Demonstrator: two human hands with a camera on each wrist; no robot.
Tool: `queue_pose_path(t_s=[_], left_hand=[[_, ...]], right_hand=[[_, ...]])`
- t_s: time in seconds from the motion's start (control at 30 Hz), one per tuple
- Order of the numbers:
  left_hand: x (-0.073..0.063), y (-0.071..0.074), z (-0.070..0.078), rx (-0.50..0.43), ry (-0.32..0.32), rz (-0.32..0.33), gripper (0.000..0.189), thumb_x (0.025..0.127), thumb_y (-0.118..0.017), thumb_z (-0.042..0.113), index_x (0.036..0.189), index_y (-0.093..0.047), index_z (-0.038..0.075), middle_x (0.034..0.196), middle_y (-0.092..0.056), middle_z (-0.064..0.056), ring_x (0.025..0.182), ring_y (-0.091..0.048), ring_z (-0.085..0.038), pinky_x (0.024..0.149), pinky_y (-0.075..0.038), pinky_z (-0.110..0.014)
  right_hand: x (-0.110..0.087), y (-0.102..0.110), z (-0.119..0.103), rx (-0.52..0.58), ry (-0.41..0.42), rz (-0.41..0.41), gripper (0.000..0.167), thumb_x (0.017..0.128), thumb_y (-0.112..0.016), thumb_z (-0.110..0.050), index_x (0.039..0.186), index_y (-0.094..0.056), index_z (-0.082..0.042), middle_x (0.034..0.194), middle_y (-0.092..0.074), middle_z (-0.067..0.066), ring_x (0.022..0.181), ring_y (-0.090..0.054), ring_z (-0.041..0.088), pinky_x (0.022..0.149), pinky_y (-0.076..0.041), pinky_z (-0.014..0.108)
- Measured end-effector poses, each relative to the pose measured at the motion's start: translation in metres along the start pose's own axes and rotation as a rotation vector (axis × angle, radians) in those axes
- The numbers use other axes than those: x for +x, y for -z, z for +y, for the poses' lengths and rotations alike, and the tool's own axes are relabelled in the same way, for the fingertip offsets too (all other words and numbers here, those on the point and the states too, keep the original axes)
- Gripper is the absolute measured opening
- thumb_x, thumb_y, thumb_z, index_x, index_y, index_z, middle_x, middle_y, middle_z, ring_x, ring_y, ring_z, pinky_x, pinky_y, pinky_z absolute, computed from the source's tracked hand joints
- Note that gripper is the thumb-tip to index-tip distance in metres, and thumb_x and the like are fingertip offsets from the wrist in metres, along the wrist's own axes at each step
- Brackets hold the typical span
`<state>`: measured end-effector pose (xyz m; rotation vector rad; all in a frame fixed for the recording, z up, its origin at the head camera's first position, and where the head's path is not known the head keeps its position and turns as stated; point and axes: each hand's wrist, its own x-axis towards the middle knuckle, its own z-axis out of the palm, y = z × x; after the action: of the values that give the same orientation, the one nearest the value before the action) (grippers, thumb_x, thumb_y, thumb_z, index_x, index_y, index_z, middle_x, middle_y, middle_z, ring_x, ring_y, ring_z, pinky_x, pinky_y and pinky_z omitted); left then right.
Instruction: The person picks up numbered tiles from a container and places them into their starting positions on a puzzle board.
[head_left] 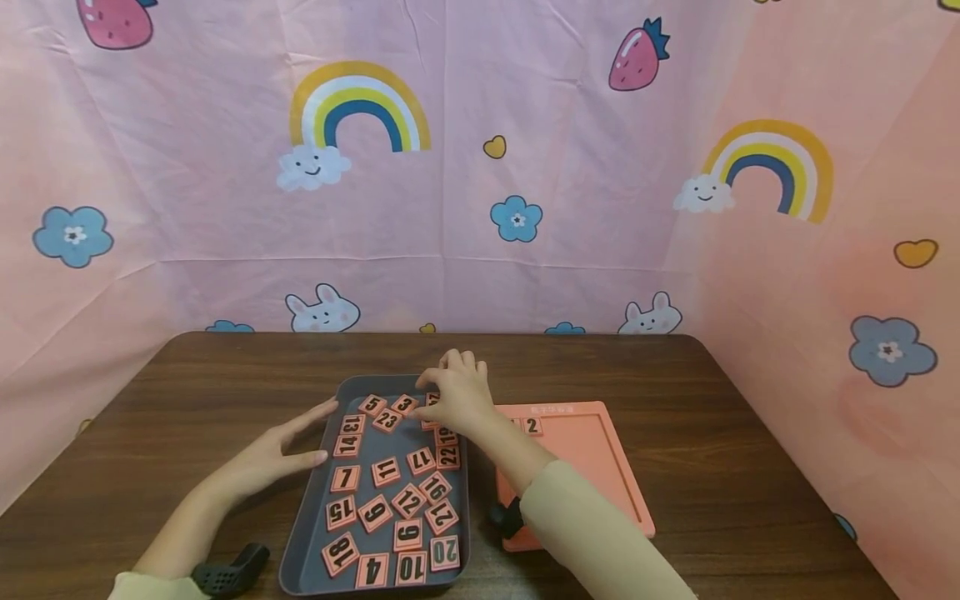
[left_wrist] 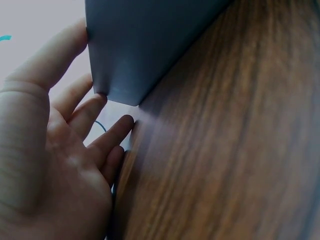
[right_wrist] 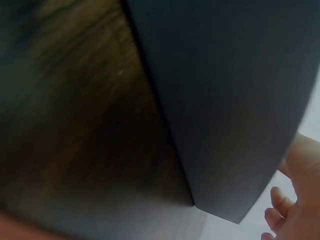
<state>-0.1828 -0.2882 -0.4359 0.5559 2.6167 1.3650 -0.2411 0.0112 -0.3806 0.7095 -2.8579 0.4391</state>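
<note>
Right sleeve (head_left: 600, 529) nearest, at the view's five o'clock: lift clear of the pink board (head_left: 588, 454). Brace the tray (head_left: 307, 557) at its ten-o'clock side with the left hand (head_left: 273, 452), fingers extended. At its one-o'clock corner, pinch numbered tiles (head_left: 432, 400) edgewise with the right hand (head_left: 459, 398), thumb and forefinger parted; present grip, cannot tell.

Tiles (head_left: 386, 472) lie in the tray (head_left: 392, 444), left of the board (head_left: 581, 467)
</note>
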Motion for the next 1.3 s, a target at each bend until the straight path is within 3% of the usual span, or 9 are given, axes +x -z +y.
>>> queue_pose_path(t_s=[0.43,0.87,1.3], left_hand=[[-0.003,-0.002,-0.002,-0.008,-0.013,0.004,0.069,0.092,-0.065,0.024,0.152,-0.030,0.019,0.155,-0.022,-0.017,0.137,-0.016,-0.050,0.094,-0.022,-0.075],[-0.004,-0.005,0.001,-0.012,-0.019,0.002,0.069,0.092,-0.065,0.022,0.151,-0.031,0.016,0.154,-0.024,-0.018,0.136,-0.018,-0.051,0.094,-0.023,-0.075],[-0.002,-0.002,-0.001,0.010,-0.008,0.013,0.068,0.092,-0.065,0.025,0.151,-0.031,0.020,0.155,-0.024,-0.017,0.136,-0.019,-0.050,0.094,-0.023,-0.075]], right_hand=[[0.014,-0.023,-0.007,-0.148,-0.072,-0.088,0.041,0.070,-0.074,-0.062,0.102,-0.070,-0.037,0.101,-0.040,-0.004,0.096,-0.034,0.017,0.083,-0.029,0.035],[0.013,-0.030,-0.008,-0.222,-0.062,-0.085,0.032,0.069,-0.072,-0.066,0.086,-0.068,-0.039,0.100,-0.038,-0.005,0.096,-0.034,0.018,0.083,-0.030,0.036],[0.016,-0.033,-0.009,-0.265,-0.077,-0.082,0.034,0.072,-0.068,-0.067,0.089,-0.070,-0.038,0.099,-0.037,-0.005,0.097,-0.033,0.017,0.084,-0.030,0.036]])
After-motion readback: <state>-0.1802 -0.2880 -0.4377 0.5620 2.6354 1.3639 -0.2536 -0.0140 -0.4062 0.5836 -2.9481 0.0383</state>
